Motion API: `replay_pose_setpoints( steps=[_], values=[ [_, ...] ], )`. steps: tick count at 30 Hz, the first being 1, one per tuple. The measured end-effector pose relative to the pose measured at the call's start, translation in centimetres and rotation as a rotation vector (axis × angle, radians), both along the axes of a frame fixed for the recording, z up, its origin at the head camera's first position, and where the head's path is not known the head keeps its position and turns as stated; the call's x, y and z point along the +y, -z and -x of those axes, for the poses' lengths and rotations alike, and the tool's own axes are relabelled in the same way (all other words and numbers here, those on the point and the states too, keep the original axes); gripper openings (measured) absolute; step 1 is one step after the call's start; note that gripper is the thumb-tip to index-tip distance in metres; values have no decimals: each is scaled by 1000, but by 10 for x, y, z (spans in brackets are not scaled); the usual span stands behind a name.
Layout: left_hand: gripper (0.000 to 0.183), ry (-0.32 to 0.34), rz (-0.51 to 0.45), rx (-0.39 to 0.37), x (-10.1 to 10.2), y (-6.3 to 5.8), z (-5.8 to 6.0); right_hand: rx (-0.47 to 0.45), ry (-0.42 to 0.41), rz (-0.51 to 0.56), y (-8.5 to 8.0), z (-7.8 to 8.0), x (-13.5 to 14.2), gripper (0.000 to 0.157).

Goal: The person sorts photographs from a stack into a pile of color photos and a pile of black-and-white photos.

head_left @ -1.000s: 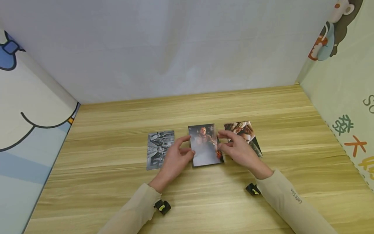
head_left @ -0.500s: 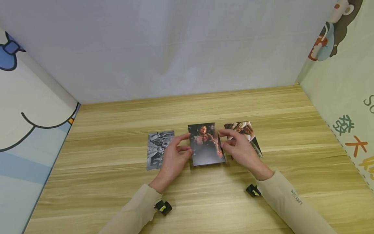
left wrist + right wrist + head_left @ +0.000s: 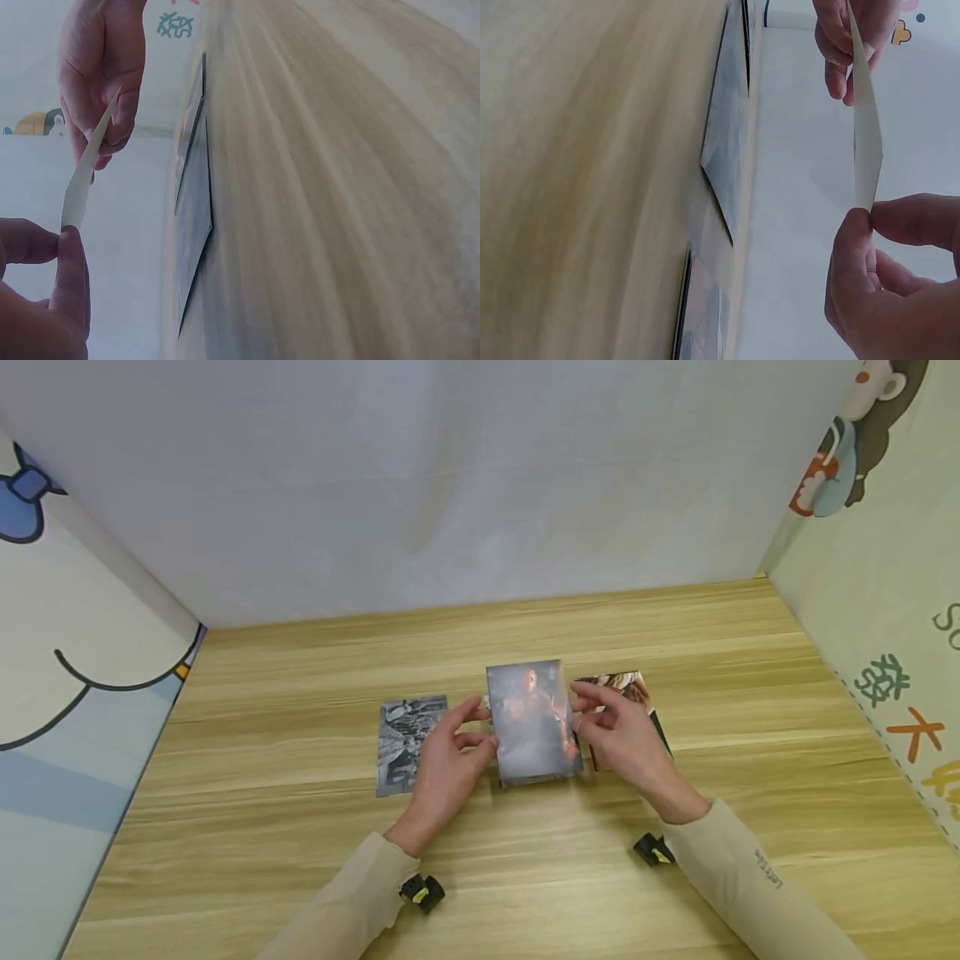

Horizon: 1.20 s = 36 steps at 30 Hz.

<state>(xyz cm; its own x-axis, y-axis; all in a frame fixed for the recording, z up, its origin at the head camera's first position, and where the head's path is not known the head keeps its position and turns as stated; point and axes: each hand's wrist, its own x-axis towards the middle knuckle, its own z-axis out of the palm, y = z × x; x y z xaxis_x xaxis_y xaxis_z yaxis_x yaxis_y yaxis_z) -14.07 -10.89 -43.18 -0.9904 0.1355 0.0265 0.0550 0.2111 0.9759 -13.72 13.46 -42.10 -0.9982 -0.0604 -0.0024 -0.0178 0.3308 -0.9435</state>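
My left hand [image 3: 452, 752] and right hand [image 3: 626, 739] pinch opposite side edges of a dark, glossy photo print [image 3: 532, 718] in the head view. Glare whitens much of its picture. Both wrist views show it lifted off the table and slightly bent, its pale back [image 3: 868, 142] facing down. Another print [image 3: 196, 217] lies flat below it, mostly hidden from above. Left of the held print lies a black-and-white photo [image 3: 405, 735], partly behind my left hand. A brown-toned photo [image 3: 626, 685] lies to the right, partly covered by my right hand.
The wood-grain table [image 3: 525, 868] carries the prints. A pale cloth wall [image 3: 480, 493] stands along the back edge, with printed panels on the left [image 3: 82, 610] and right [image 3: 892, 610]. Each wrist wears a small black camera [image 3: 422, 892].
The held print has risen from the table and shifted slightly away and to the right, with glare spreading over it. Both hands moved with it; the side photos stayed put.
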Motion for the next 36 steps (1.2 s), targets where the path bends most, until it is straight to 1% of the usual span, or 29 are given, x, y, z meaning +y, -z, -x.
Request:
replay_pose_setpoints(
  steps=[6, 8, 12, 15, 20, 26, 33, 36],
  values=[
    [52, 16, 59, 76, 2, -3, 4, 8, 20, 21, -3, 2, 2, 48],
    [52, 22, 65, 98, 3, -3, 6, 13, 24, 27, -4, 2, 3, 47],
    [53, 25, 50, 114, 6, -3, 8, 4, 33, 32, -7, 1, 6, 46],
    [53, 25, 29, 112, 9, -3, 10, -2, 44, 31, -9, 0, 8, 46],
    [51, 27, -10, 120, 15, -3, 13, 15, 69, 16, -12, 0, 10, 47],
    [52, 38, -29, 111, 20, -3, 17, 7, 81, 31, -13, 0, 16, 48],
    [51, 63, -68, 115, 26, -2, 21, 12, 98, 20, -15, 0, 20, 48],
    [52, 83, -68, 97, 29, -2, 23, 7, 114, 10, -15, 0, 23, 48]
  ],
)
